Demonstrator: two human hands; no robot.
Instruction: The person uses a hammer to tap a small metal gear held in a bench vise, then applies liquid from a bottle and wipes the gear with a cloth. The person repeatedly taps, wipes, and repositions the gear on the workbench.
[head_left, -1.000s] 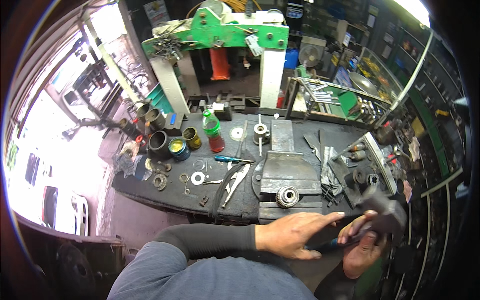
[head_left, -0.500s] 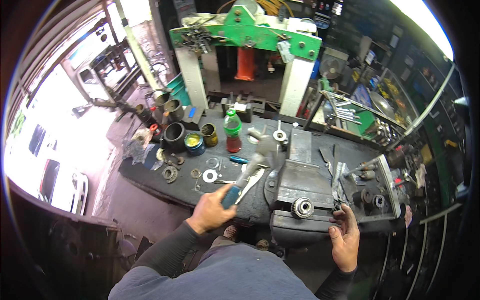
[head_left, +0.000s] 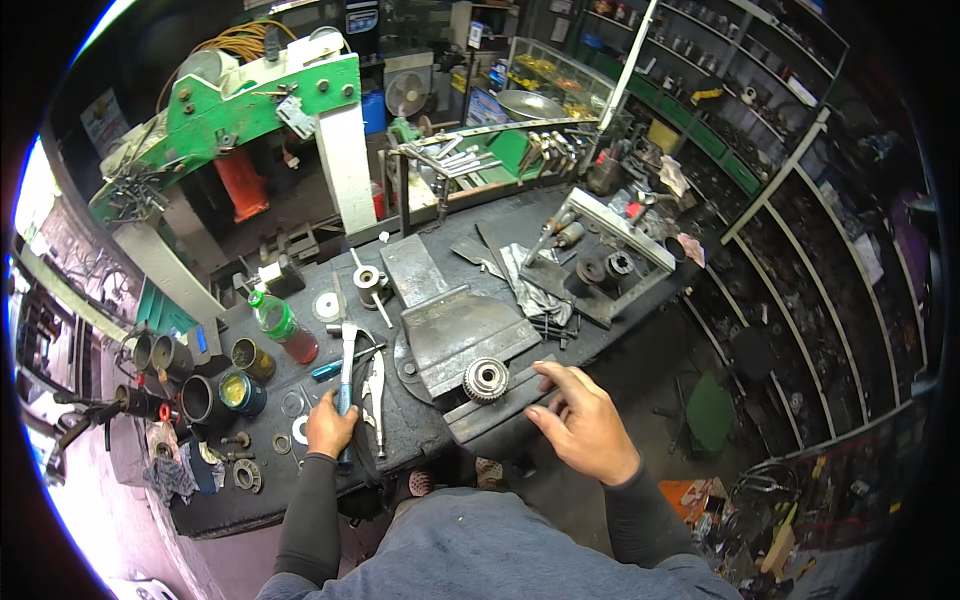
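My left hand (head_left: 330, 427) is closed round the blue grip of a hammer (head_left: 347, 360), whose metal head points away from me at bench level. Beside the hammer lie a pair of locking pliers (head_left: 374, 395) and a blue-handled tool (head_left: 328, 371). On the front jaw of a large bench vise (head_left: 470, 335) sits a toothed metal gear (head_left: 487, 380), its bore facing up. My right hand (head_left: 588, 424) hovers just right of the gear, over the vise's edge, fingers bent and apart with nothing between them.
A green-capped bottle (head_left: 284, 326) with red liquid stands left of the vise, near tins and cups (head_left: 243, 393). Washers and rings lie at the bench's left end. A green press frame (head_left: 260, 105) rises behind. Rags (head_left: 540, 285) and a metal frame (head_left: 625, 232) occupy the right side.
The view has swung to the right. The hammer, raised and blurred before, is now lower and still beside the locking pliers. My right hand stays near the gear, its fingers now pointing more toward it.
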